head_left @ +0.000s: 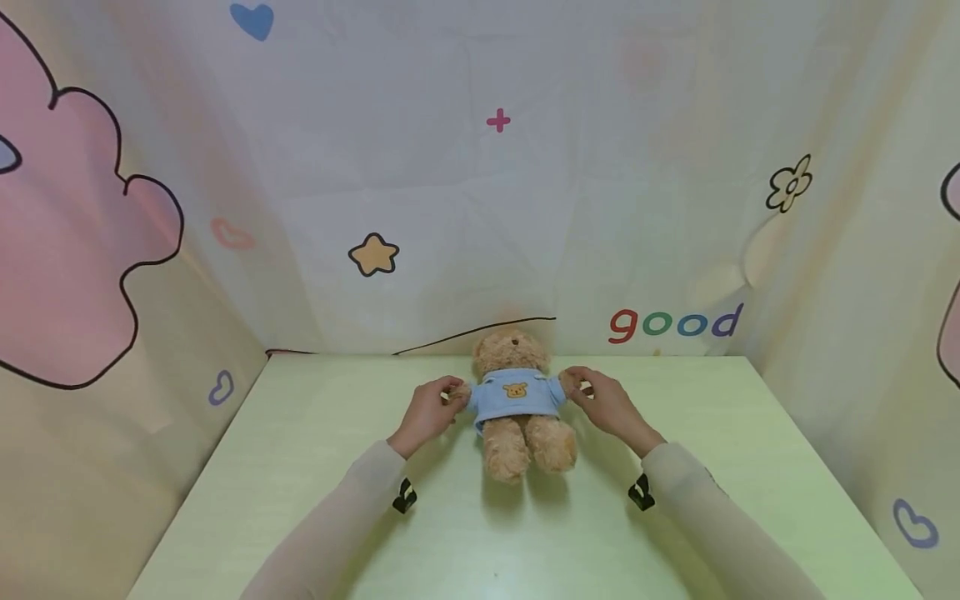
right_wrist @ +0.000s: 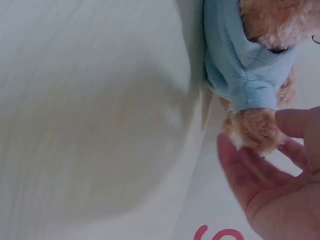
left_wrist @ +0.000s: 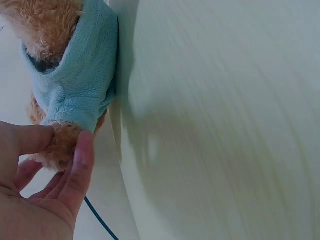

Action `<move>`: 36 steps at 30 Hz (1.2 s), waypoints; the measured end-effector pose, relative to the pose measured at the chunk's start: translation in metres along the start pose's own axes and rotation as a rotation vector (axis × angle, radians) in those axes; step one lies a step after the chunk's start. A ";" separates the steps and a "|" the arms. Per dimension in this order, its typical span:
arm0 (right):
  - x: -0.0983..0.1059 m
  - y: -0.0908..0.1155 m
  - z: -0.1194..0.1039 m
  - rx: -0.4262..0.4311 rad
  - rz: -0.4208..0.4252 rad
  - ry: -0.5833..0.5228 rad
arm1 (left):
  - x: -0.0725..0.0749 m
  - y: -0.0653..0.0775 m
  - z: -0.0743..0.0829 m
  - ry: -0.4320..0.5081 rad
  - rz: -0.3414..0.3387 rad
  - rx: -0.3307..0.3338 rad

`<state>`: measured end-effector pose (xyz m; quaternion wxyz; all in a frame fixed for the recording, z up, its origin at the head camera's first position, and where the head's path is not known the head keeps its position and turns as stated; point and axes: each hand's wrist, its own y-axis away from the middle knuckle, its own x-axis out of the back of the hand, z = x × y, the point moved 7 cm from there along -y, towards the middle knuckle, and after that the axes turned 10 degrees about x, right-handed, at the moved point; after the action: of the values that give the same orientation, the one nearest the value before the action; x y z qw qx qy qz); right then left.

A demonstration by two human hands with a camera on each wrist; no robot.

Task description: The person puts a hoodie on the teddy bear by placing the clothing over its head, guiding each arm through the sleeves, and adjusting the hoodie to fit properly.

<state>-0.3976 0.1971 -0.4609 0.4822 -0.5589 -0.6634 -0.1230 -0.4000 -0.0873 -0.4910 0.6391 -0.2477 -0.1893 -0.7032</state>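
A brown plush teddy bear [head_left: 517, 396] in a light blue shirt with a small bear face on its chest lies on its back near the table's far edge, its legs toward me. My left hand [head_left: 429, 408] pinches the paw on the bear's left-hand side in the head view. In the left wrist view, thumb and fingers [left_wrist: 82, 155] close around that furry paw just past the blue sleeve. On the other side my right hand [head_left: 606, 404] holds the opposite paw; the right wrist view shows the thumb against the fur and the fingers [right_wrist: 232, 155] curved below it.
A pale green table [head_left: 315, 500] spreads under both arms. Behind it hangs a light curtain [head_left: 450, 167] with printed shapes and the word "good", and more printed cloth closes off both sides. A black strap piece [head_left: 405, 497] hangs at each wrist.
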 end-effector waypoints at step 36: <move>0.009 -0.012 -0.024 0.084 -0.015 0.117 | 0.029 0.006 0.026 -0.325 -0.007 -0.078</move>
<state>-0.3949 0.1820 -0.4376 0.5423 -0.5249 -0.6429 -0.1310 -0.3933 -0.0961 -0.4527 0.5874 -0.3821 -0.2638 -0.6628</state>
